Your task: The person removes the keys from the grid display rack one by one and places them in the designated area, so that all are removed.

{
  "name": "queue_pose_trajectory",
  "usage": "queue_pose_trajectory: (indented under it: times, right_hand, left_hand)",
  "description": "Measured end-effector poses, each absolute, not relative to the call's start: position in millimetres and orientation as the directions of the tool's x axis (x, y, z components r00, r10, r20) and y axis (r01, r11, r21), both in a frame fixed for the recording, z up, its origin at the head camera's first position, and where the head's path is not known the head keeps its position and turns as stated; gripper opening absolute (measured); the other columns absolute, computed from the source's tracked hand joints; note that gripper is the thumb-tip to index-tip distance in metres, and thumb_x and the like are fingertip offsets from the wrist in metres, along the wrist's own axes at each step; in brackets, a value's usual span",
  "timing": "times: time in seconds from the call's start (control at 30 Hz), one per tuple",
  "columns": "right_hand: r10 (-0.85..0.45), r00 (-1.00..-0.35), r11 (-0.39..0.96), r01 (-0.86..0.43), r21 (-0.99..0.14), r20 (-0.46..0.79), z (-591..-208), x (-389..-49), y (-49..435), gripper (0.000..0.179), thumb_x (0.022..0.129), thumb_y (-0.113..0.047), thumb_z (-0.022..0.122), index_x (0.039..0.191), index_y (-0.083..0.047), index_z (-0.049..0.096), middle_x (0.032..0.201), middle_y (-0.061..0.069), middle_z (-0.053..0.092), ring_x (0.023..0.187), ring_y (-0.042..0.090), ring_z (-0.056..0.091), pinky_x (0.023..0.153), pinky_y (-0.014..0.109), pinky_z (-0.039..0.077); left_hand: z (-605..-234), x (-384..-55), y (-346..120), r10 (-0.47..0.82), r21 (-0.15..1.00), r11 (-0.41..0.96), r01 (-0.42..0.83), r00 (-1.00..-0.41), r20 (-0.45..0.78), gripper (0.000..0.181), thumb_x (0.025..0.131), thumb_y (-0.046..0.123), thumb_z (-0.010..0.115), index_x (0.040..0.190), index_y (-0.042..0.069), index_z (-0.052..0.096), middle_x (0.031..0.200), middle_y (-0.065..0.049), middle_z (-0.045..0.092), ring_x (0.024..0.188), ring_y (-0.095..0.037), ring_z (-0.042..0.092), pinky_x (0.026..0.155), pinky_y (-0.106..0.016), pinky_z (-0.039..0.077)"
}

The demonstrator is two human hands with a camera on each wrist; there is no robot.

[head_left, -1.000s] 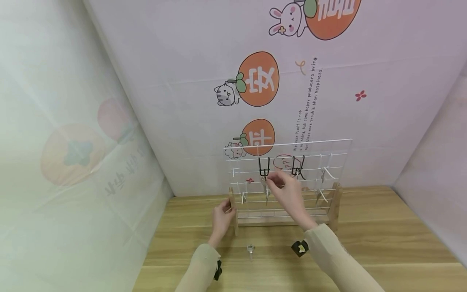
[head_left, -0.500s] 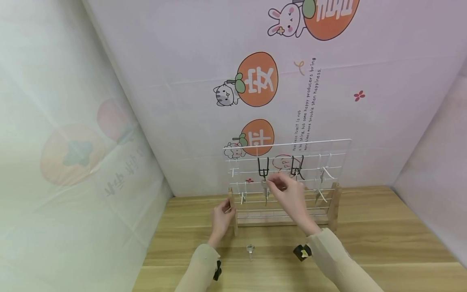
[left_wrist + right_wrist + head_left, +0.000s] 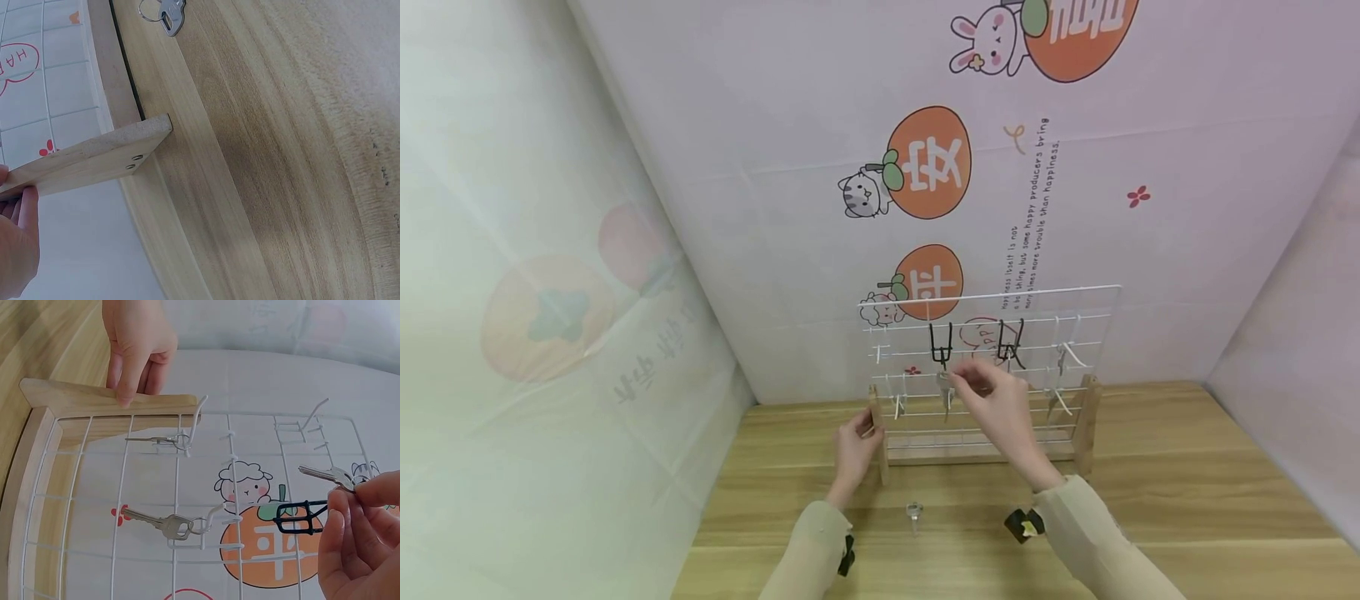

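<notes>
My right hand [image 3: 998,408] pinches a silver key [image 3: 328,475] by its ring end, between thumb and fingers. It is close to a black wire hook [image 3: 301,517] on the upper part of a white wire grid rack [image 3: 992,293]. The fingers hide part of that hook in the right wrist view. My left hand [image 3: 856,457] grips the rack's wooden side post [image 3: 94,159], thumb on one face and fingers on the other. Two other keys hang from white hooks, a larger key [image 3: 164,525] and a thin one seen edge-on [image 3: 153,440].
On the wooden table in front of the rack lies another key [image 3: 914,512] with a ring. A second black hook [image 3: 1011,342] and several white hooks stick out from the grid. Printed cloth [image 3: 805,208] covers the wall behind the rack.
My right hand has shifted slightly down and to the right by the black hook, still pinching the key. The left hand stays on the post.
</notes>
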State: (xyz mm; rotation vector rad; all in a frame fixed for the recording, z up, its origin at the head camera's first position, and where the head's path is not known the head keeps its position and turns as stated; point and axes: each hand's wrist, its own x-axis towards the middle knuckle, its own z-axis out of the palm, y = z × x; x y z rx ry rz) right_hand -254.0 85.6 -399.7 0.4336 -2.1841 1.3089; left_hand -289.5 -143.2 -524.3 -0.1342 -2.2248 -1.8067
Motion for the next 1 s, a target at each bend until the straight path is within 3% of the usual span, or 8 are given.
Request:
queue_pose_trajectory:
  times: [0.3,0.63,1.0]
  right_hand:
    - [-0.013,-0.826,0.499,-0.493,-0.713,0.563,-409,-248,86,0.005,0.090,-0.012,0.070,0.094,-0.009,0.073,0.082,0.003,0.075,0.068,0.000,0.061,0.060,0.013,0.057]
    - [-0.002,-0.886,0.518,-0.397,-0.758,0.463,-449,-243,87,0.004,0.087,-0.010,0.073,0.091,-0.008,0.074,0.081,0.004,0.076,0.067,0.002,0.064,0.062,0.013,0.058]
    - [-0.016,-0.963,0.505,-0.241,-0.828,0.271,-498,-236,87,0.005,0.087,-0.005,0.072,0.091,-0.007,0.072,0.082,0.004,0.074,0.070,0.003,0.062,0.064,0.012,0.057]
  left_hand:
    - [-546,-304,-148,-0.116,0.944,0.217,0.249,-0.953,0.278,0.044,0.084,-0.010,0.066,0.126,-0.018,0.055,0.119,-0.038,0.063,0.110,-0.047,0.066,0.090,-0.035,0.063]
    - [-508,-279,-144,-0.078,0.937,0.236,0.255,-0.957,0.280,0.042,0.085,-0.012,0.063,0.125,-0.022,0.052,0.120,-0.042,0.060,0.111,-0.052,0.064,0.093,-0.045,0.060]
    - [-517,-286,-143,-0.096,0.939,0.248,0.238,-0.958,0.269,0.043,0.084,-0.014,0.062,0.125,-0.022,0.052,0.121,-0.042,0.059,0.111,-0.052,0.064,0.093,-0.045,0.060]
